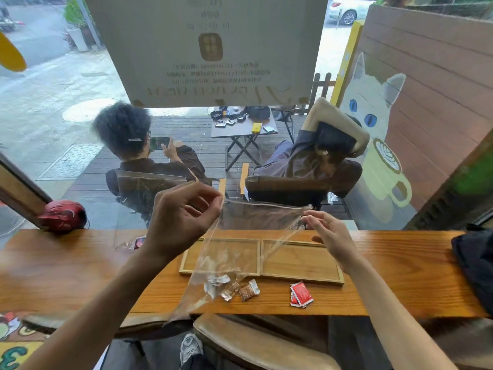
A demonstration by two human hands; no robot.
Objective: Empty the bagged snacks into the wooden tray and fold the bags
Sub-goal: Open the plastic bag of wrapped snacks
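Head view: clear crinkled bag [240, 236], small wrapped snacks [232, 287] inside.

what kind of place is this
Probably a café: a wooden window counter faces a deck with a folding table, and the wall outside has a painted cat with a latte cup.

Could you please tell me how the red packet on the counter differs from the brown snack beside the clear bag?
The red packet is opaque red; the brown snack shows through clear, silver-edged wrapping. The red packet lies apart, while the brown snack sits at the clear bag. Both rest outside the wooden tray.
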